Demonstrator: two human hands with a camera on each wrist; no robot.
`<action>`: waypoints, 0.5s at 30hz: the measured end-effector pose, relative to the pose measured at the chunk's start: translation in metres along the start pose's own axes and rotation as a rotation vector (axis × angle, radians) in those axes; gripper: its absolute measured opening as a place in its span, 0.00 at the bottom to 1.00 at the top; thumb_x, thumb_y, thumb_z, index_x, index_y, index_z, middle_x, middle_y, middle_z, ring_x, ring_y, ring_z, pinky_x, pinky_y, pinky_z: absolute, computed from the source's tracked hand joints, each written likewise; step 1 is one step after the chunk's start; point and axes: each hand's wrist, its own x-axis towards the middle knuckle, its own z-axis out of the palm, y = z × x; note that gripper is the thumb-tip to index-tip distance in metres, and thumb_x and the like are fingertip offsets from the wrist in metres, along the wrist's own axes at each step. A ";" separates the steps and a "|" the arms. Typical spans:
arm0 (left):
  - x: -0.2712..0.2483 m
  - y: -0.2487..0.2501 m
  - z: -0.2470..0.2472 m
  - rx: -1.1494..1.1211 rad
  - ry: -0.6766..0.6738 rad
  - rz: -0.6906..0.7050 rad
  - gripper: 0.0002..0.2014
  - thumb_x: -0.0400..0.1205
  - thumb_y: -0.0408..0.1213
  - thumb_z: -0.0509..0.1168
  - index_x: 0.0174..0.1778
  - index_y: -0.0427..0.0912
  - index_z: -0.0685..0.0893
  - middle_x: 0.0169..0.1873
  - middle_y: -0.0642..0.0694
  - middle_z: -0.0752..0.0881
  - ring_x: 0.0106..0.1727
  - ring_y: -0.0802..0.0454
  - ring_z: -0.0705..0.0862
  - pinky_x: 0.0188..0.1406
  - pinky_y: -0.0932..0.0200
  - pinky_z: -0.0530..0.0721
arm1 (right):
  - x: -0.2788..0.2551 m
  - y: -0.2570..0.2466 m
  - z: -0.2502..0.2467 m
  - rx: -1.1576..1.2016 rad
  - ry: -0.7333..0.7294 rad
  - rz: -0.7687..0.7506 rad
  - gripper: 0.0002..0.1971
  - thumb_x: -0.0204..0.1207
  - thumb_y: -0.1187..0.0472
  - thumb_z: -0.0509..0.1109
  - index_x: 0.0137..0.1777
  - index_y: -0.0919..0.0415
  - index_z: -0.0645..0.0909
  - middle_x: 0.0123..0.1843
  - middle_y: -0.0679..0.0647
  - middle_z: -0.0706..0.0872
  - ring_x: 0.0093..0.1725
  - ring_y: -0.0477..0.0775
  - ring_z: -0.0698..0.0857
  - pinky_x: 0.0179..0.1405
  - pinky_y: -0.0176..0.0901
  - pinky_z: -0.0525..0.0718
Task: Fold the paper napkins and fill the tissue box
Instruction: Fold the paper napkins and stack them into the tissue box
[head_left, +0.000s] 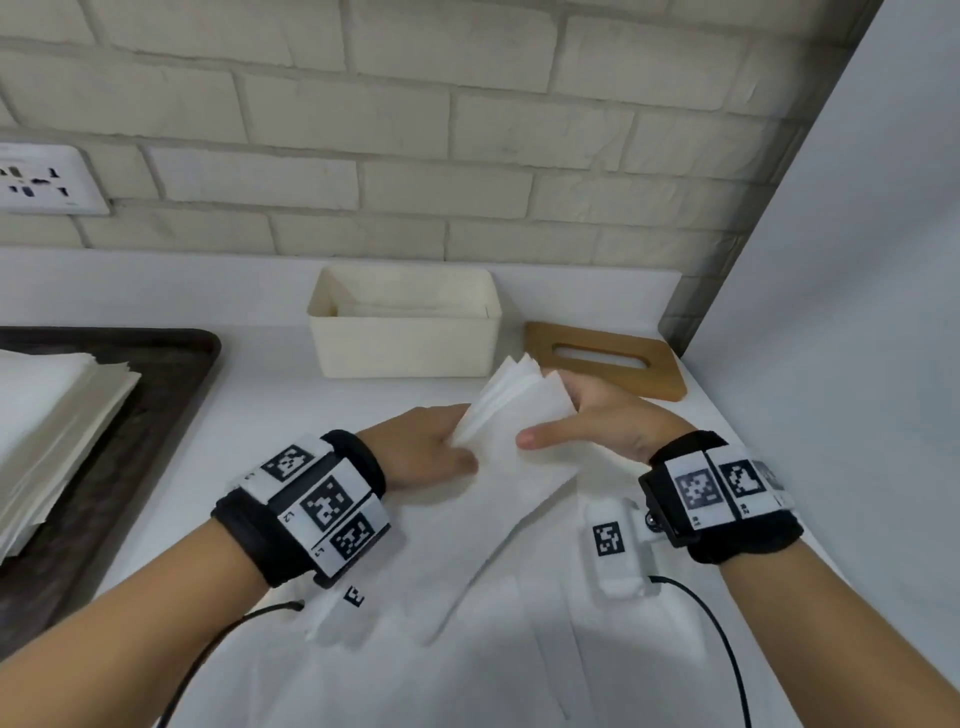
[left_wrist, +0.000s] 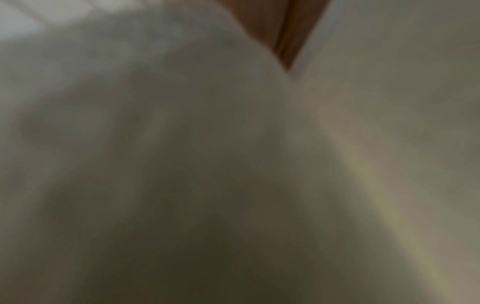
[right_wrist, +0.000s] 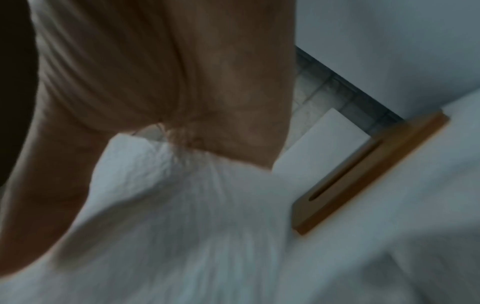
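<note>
A bundle of folded white paper napkins (head_left: 519, 410) is held up between both hands above the counter, its upper edges fanned apart. My left hand (head_left: 431, 449) grips its left lower edge; my right hand (head_left: 592, 421) holds the right side, thumb laid across the front. The cream tissue box (head_left: 405, 343) stands open just behind, with some napkins inside. In the right wrist view the napkins (right_wrist: 182, 205) bunch under my palm. The left wrist view is a blur of white paper (left_wrist: 182, 144).
The wooden slotted lid (head_left: 605, 364) lies right of the box, also seen as the lid (right_wrist: 363, 181). A dark tray (head_left: 156, 395) at left carries a stack of unfolded napkins (head_left: 52, 415). More white sheets (head_left: 467, 597) lie on the counter. A white panel (head_left: 857, 260) bounds the right.
</note>
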 end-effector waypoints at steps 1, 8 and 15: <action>-0.002 0.003 -0.001 0.115 -0.009 -0.001 0.18 0.81 0.36 0.60 0.68 0.52 0.74 0.58 0.51 0.82 0.55 0.53 0.78 0.55 0.63 0.72 | -0.002 0.000 0.000 -0.051 -0.038 -0.003 0.17 0.64 0.60 0.81 0.52 0.49 0.83 0.50 0.44 0.89 0.52 0.42 0.87 0.61 0.38 0.81; -0.008 -0.015 -0.016 0.143 0.068 -0.154 0.13 0.75 0.39 0.70 0.56 0.50 0.81 0.45 0.51 0.84 0.43 0.53 0.82 0.34 0.72 0.77 | -0.003 0.024 -0.004 0.246 0.158 -0.060 0.10 0.72 0.67 0.73 0.51 0.55 0.85 0.51 0.51 0.89 0.50 0.49 0.87 0.57 0.40 0.83; -0.006 -0.054 -0.002 -0.464 0.483 -0.213 0.07 0.74 0.31 0.70 0.39 0.49 0.82 0.45 0.39 0.85 0.49 0.42 0.83 0.65 0.40 0.78 | -0.005 0.047 0.019 0.479 0.338 -0.024 0.13 0.76 0.68 0.69 0.59 0.60 0.80 0.59 0.59 0.86 0.58 0.58 0.84 0.62 0.47 0.81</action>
